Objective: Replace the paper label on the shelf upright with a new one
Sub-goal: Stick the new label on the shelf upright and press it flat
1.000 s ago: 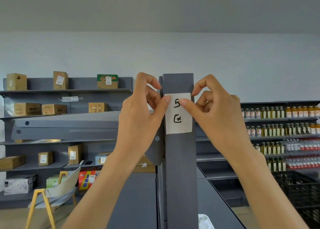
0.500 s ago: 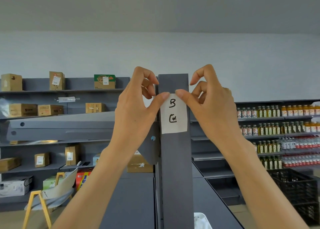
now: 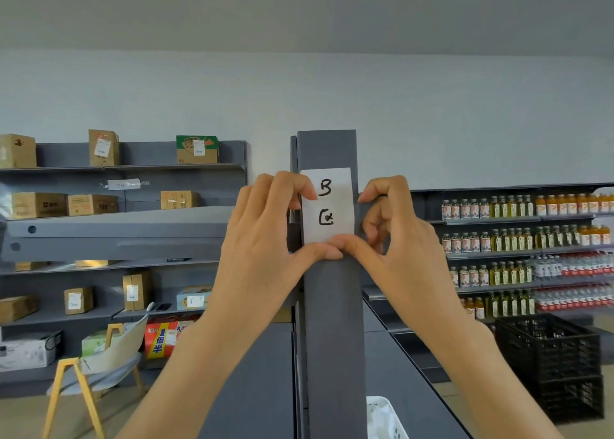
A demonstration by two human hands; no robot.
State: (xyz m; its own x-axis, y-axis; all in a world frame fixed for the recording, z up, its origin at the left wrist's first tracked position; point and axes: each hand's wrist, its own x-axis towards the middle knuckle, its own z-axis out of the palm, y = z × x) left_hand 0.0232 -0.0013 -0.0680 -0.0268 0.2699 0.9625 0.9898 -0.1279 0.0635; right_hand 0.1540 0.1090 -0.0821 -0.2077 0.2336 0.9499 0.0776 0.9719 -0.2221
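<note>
A white paper label [image 3: 327, 206] with black handwritten marks lies flat on the front of the grey shelf upright [image 3: 332, 322], near its top. My left hand [image 3: 265, 239] is on the label's left side, index fingertip on its left edge and thumb pressing along its bottom edge. My right hand [image 3: 395, 236] is on the right side, index fingertip at the label's right edge and thumb on the bottom edge, touching the left thumb. Neither hand grips the label; the fingers press it against the upright.
Grey shelving with cardboard boxes [image 3: 103, 148] runs along the left wall. Shelves of bottles [image 3: 498, 239] fill the right. A black plastic crate [image 3: 548, 365] stands low right, a yellow-legged chair [image 3: 99, 365] low left. Something white [image 3: 382, 415] lies beside the upright's base.
Both hands slid down from the label's top edge to its bottom edge, thumbs now meeting there. The label sits lower in view as my head tilted up.
</note>
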